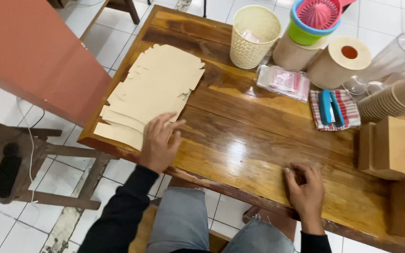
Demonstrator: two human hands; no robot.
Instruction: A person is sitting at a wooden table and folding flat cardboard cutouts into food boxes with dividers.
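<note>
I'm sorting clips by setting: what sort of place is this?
Probably a small food or drink stall's packing table: stacked flat tan cardboard box blanks under the left hand, nested brown paper cups, folded brown boxes.

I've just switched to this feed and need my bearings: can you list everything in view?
flat box blanks: a stack, tan, table's left end
table: one, glossy brown wood
basket: one, cream, far edge
paper rolls: two, brown, right of basket
juicer: one, pink on green-blue bowls
plastic bags: one pack, clear
checked cloth: one, red-white, blue tool on it
paper cups: a stack, brown, lying
folded boxes: several, brown, right edge
left hand: on blanks
right hand: on table's near edge
</note>
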